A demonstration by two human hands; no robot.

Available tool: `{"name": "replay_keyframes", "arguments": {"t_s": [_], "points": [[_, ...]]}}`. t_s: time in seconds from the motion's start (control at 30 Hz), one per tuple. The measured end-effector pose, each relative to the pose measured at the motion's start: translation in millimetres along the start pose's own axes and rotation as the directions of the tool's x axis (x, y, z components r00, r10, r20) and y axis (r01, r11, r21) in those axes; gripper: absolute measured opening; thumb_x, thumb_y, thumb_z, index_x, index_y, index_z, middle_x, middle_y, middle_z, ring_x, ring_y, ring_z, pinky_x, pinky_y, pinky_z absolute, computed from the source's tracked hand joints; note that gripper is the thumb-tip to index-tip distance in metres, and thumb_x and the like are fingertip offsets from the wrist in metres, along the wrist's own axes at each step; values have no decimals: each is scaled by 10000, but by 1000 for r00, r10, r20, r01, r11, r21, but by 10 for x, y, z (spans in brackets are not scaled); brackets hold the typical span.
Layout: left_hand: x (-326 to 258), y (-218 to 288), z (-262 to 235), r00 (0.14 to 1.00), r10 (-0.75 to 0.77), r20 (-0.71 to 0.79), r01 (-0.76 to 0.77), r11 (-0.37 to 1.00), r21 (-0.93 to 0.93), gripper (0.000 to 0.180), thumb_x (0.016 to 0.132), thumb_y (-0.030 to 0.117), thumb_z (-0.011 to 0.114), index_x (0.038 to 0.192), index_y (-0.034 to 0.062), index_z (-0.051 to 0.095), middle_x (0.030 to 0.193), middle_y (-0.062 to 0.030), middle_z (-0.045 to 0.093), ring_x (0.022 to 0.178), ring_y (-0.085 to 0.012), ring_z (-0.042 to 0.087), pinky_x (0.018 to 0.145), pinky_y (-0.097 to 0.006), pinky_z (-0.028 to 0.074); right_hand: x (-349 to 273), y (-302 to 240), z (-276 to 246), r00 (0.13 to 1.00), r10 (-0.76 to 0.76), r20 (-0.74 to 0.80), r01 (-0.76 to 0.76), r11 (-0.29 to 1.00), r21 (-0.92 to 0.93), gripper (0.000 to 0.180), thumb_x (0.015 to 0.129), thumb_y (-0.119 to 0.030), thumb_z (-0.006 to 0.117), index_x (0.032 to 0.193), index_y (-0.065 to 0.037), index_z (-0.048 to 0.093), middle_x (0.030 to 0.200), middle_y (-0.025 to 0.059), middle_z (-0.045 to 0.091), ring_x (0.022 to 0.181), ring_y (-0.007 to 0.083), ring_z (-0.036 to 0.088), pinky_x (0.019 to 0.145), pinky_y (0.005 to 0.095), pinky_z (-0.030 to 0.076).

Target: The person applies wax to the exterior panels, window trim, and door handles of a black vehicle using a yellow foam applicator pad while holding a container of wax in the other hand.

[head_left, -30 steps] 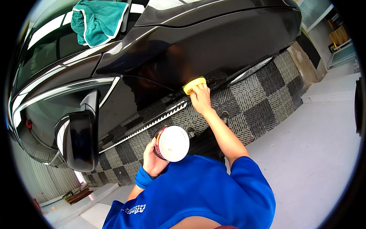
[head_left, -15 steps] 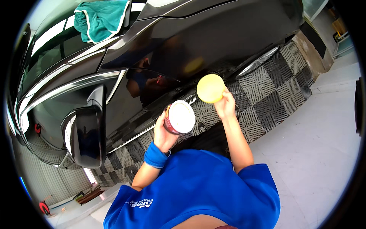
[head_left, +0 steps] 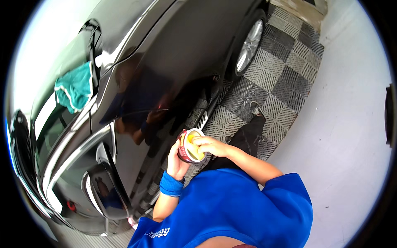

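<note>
My left hand (head_left: 177, 160), with a blue wristband (head_left: 171, 184), holds a small round red tin (head_left: 188, 145) with a pale inside. My right hand (head_left: 211, 145) presses a yellow foam pad (head_left: 194, 148) into the tin's open top. Both hands are in front of my chest, close to the glossy black car door (head_left: 165, 70), which reflects me.
A teal cloth (head_left: 75, 86) lies on the car's windscreen area at the left. The side mirror (head_left: 105, 192) sticks out at lower left. A wheel (head_left: 249, 44) stands at the upper right on grey checkered floor tiles (head_left: 285, 78). My shoe (head_left: 256, 109) rests on the tiles.
My right hand has come off the car's lower panel with the yellow pad and brought it into the tin. The view has swung, so the cloth now sits at the left.
</note>
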State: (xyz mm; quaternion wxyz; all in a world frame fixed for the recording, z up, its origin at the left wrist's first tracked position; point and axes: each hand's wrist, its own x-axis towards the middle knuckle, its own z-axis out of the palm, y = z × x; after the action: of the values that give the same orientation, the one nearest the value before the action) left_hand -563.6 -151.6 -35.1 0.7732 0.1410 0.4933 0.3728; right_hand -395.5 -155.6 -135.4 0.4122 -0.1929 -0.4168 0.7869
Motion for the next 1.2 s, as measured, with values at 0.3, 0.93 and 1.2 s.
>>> {"name": "replay_keyframes", "arguments": {"t_s": [0.3,0.93,1.2], "points": [[30,-25,-130,984,-175,-23,170,975,-144,655,996,538,401,1506,125,398,1531,-172,432,1383,-409,432,1049,-669,398,117,-499,-1414,463,-313,-829,648,758,75,443,899,-134,542,1317,10,516,1267,102,578,1223,196,542,1042,359,432],[-32,-105,23,985,-135,-106,124,987,-97,659,997,542,397,1517,137,387,1553,-164,406,1405,-435,395,1069,-716,338,1306,-441,-2609,151,-784,-602,98,617,-781,108,798,-30,663,854,-35,571,1369,162,430,1269,340,454,1071,427,396],[-40,-127,36,981,-108,-158,101,993,-55,635,1000,532,418,1497,136,423,1531,-145,442,1378,-408,439,1057,-712,358,1332,-847,-2847,92,-555,-827,457,761,-460,110,876,-88,607,932,-9,657,1428,98,390,1312,227,434,1103,346,362]]}}
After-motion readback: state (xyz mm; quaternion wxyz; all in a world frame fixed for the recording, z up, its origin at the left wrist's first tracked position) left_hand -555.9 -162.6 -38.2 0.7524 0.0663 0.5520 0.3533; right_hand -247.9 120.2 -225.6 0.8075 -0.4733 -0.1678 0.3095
